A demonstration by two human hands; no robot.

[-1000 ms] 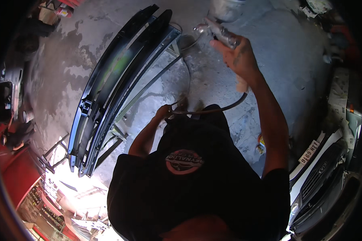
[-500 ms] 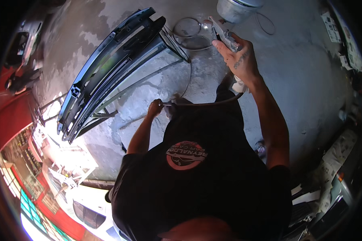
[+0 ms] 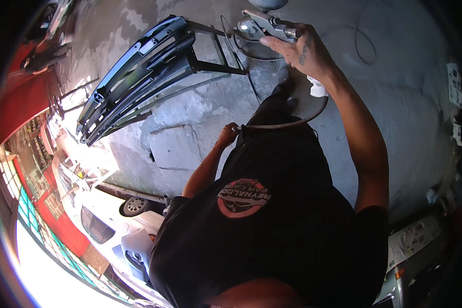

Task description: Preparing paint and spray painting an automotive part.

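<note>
My right hand (image 3: 307, 54) is raised at the upper middle and closed around a metal spray gun (image 3: 274, 24). The gun's head points left, toward the upper end of a dark car bumper (image 3: 138, 69). A white piece (image 3: 318, 88), too unclear to name, shows below that hand. From there a hose (image 3: 287, 125) curves across my front to my left hand (image 3: 228, 134), whose fingers are wrapped round it near my waist. The bumper, glossy along its outer edge, rests on a metal stand (image 3: 215, 66) to my left, apart from both hands.
A rounded grey container (image 3: 267, 4) is cut off at the top edge. Loose hose (image 3: 364, 49) loops on the concrete floor at right. A white car (image 3: 95, 226) stands at lower left, and a paper-covered car (image 3: 416, 241) at lower right.
The view has shifted, bringing more of the white car in and pushing the grey container to the top edge. My left hand, still on the hose, is now further right; the spray gun stays raised.
</note>
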